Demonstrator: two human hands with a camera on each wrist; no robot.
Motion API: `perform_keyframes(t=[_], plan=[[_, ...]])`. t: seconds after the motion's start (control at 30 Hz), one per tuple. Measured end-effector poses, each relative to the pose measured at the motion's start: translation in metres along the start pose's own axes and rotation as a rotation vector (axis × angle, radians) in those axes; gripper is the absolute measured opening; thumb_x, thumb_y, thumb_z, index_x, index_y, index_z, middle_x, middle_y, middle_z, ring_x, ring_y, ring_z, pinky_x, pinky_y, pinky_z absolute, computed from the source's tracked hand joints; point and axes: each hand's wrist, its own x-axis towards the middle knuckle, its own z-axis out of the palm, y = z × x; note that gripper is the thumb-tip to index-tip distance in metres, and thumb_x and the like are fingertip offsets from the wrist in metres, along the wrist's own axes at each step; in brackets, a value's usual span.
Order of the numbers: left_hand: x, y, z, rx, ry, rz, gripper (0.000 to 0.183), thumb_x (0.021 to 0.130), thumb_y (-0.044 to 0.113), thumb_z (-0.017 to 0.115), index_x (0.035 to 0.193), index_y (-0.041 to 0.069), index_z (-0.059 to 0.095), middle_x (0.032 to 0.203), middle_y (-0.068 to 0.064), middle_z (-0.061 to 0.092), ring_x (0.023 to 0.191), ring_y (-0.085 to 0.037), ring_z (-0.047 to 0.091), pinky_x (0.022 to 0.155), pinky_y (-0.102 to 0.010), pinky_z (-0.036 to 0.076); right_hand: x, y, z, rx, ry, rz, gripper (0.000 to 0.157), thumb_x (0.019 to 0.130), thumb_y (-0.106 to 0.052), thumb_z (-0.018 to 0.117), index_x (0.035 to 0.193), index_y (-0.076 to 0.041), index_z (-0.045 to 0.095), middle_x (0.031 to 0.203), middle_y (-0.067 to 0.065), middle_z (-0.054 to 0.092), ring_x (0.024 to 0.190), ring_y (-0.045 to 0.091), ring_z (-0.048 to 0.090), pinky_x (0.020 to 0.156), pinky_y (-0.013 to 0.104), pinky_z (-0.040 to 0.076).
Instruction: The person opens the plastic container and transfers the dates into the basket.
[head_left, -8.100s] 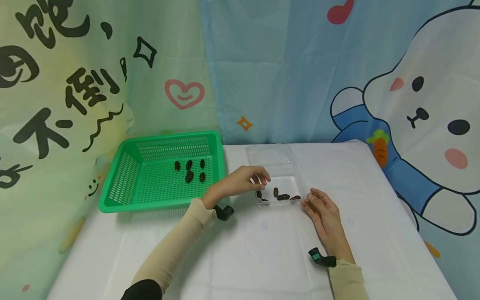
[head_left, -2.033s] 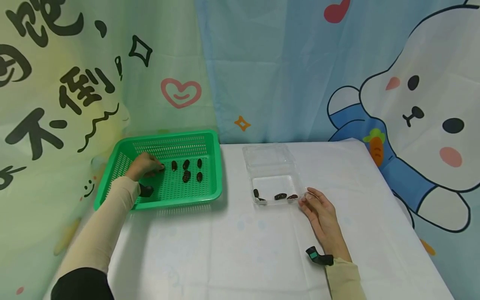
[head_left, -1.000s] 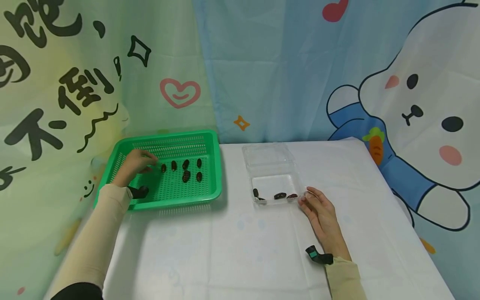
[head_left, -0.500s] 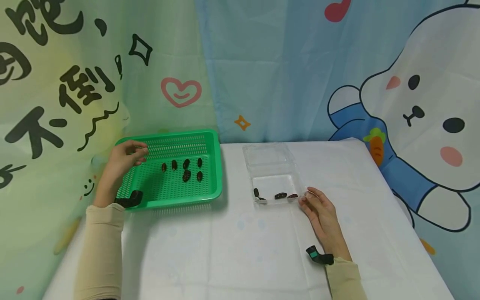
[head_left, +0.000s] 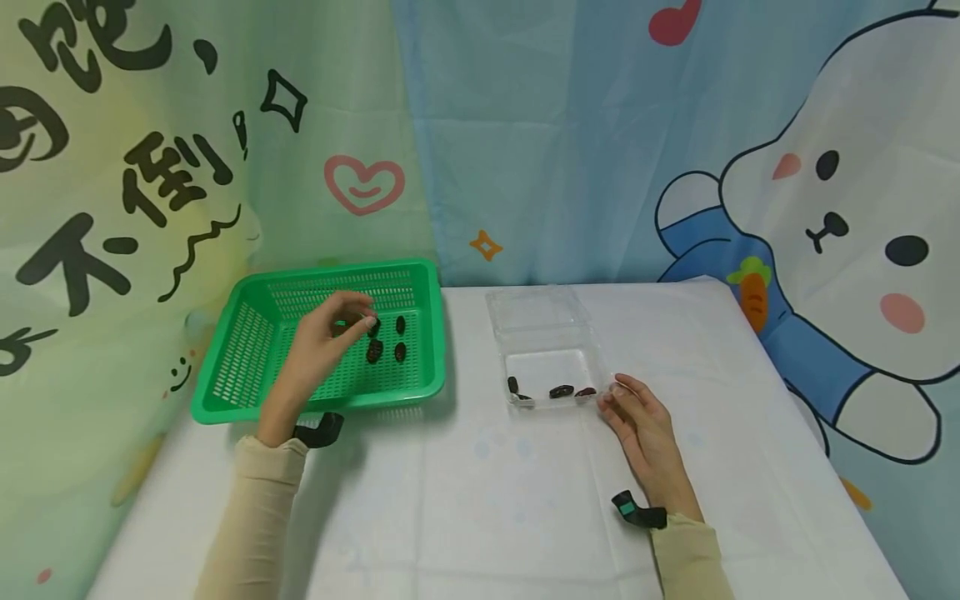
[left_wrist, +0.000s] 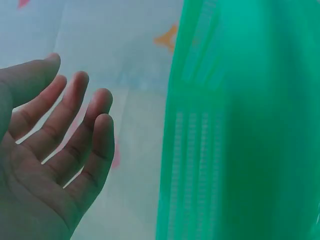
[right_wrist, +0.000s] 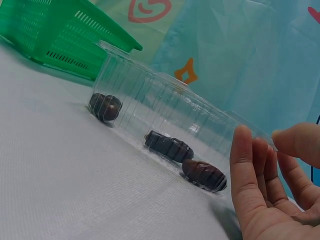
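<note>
- One green basket [head_left: 238,358] on the left of the tabletop [head_left: 480,508], with slotted walls and a perforated floor.
- Four dark brown oval pieces [head_left: 401,352] in plain sight in the basket's right half: two in a back row, two in front of them; exact total impossible to tell behind the fingers.
- Two hands in all, one per container.
- Left hand [head_left: 317,346] released, over the basket, fingertips just beside the left piece of the back row; five digits loosely spread in the left wrist view.
- One clear plastic box [head_left: 551,365] right of the basket and well apart from it, with one lid [head_left: 538,310] folded open at the back.
- Four more brown pieces [head_left: 560,392] inside the box: two close together at the left front corner, one near the middle of the front wall, one towards the right front corner.
- Right hand [head_left: 643,429] pinching the box at its right front corner.
- Two black wrist devices [head_left: 320,431], one per arm; two beige sleeves [head_left: 251,517].
- One printed backdrop [head_left: 510,150] behind, with one rabbit [head_left: 847,283] and one carrot [head_left: 753,302].
</note>
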Motion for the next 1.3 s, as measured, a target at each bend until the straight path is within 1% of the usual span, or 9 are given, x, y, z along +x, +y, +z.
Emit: perform_keyframes(t=[0.2, 0.3, 0.43, 0.57, 0.67, 0.83, 0.97, 1.13, 1.3], plan=[[0.008, 0.012, 0.035, -0.039, -0.139, 0.081, 0.028, 0.103, 0.021, 0.068, 0.13, 0.015, 0.066, 0.115, -0.005, 0.074, 0.102, -0.019, 0.068, 0.084, -0.036, 0.058, 0.0, 0.001, 0.0, -0.014, 0.007, 0.002, 0.043, 0.104, -0.007, 0.063, 0.144, -0.003, 0.048, 0.11, -0.001, 0.064, 0.104, 0.01, 0.065, 0.098, 0.023, 0.058], [0.013, 0.018, 0.05, -0.033, -0.196, 0.124, 0.028, 0.103, 0.019, 0.068, 0.13, 0.013, 0.066, 0.115, -0.004, 0.073, 0.102, -0.02, 0.068, 0.085, -0.04, 0.058, 0.0, 0.0, 0.0, -0.026, 0.01, 0.002, 0.044, 0.104, -0.008, 0.064, 0.145, -0.003, 0.047, 0.11, -0.001, 0.063, 0.104, 0.01, 0.065, 0.099, 0.023, 0.058], [0.017, 0.028, 0.07, 0.005, -0.251, 0.175, 0.027, 0.103, 0.018, 0.068, 0.129, 0.015, 0.067, 0.115, -0.002, 0.072, 0.101, -0.017, 0.067, 0.087, -0.038, 0.058, 0.001, -0.001, 0.0, -0.017, 0.001, 0.003, 0.038, 0.104, -0.007, 0.063, 0.14, -0.006, 0.052, 0.109, -0.001, 0.064, 0.104, 0.01, 0.065, 0.098, 0.023, 0.058], [0.021, 0.04, 0.093, 0.059, -0.28, 0.245, 0.026, 0.102, 0.018, 0.07, 0.128, 0.015, 0.068, 0.115, -0.002, 0.072, 0.098, -0.014, 0.067, 0.087, -0.039, 0.06, 0.002, -0.003, 0.0, -0.02, -0.009, -0.011, 0.033, 0.104, -0.007, 0.063, 0.137, -0.008, 0.055, 0.109, -0.001, 0.064, 0.104, 0.01, 0.066, 0.097, 0.023, 0.059], [0.024, 0.047, 0.111, 0.106, -0.296, 0.31, 0.026, 0.102, 0.019, 0.07, 0.127, 0.015, 0.068, 0.115, -0.001, 0.072, 0.098, -0.014, 0.068, 0.086, -0.038, 0.061, 0.002, -0.002, -0.001, -0.022, -0.014, -0.018, 0.034, 0.104, -0.007, 0.062, 0.137, -0.007, 0.054, 0.109, -0.001, 0.064, 0.104, 0.01, 0.066, 0.097, 0.023, 0.058], [0.029, 0.055, 0.135, 0.144, -0.329, 0.387, 0.027, 0.101, 0.018, 0.07, 0.127, 0.014, 0.067, 0.114, -0.001, 0.073, 0.099, -0.015, 0.07, 0.085, -0.034, 0.06, 0.002, -0.001, -0.002, -0.001, -0.028, -0.008, 0.036, 0.105, -0.006, 0.061, 0.14, -0.005, 0.051, 0.109, -0.001, 0.064, 0.105, 0.01, 0.065, 0.098, 0.023, 0.058], [0.031, 0.059, 0.152, 0.126, -0.359, 0.399, 0.026, 0.102, 0.018, 0.069, 0.128, 0.013, 0.067, 0.114, -0.003, 0.073, 0.1, -0.016, 0.07, 0.087, -0.033, 0.059, 0.002, 0.0, -0.001, 0.008, -0.033, -0.002, 0.035, 0.105, -0.007, 0.061, 0.139, -0.006, 0.052, 0.11, -0.002, 0.063, 0.104, 0.01, 0.065, 0.098, 0.022, 0.058], [0.033, 0.062, 0.17, 0.08, -0.401, 0.354, 0.025, 0.102, 0.017, 0.069, 0.127, 0.013, 0.067, 0.114, -0.002, 0.072, 0.1, -0.014, 0.07, 0.09, -0.036, 0.059, 0.001, 0.001, 0.0, 0.014, -0.03, 0.013, 0.036, 0.105, -0.007, 0.061, 0.14, -0.007, 0.052, 0.11, -0.002, 0.063, 0.105, 0.01, 0.065, 0.099, 0.022, 0.057], [0.037, 0.066, 0.189, 0.129, -0.466, 0.307, 0.028, 0.101, 0.02, 0.071, 0.128, 0.012, 0.068, 0.118, -0.001, 0.073, 0.104, -0.017, 0.07, 0.089, -0.029, 0.057, 0.002, 0.001, 0.0, 0.014, -0.014, 0.024, 0.035, 0.104, -0.008, 0.063, 0.138, -0.009, 0.054, 0.11, -0.001, 0.064, 0.105, 0.009, 0.065, 0.099, 0.023, 0.057]])
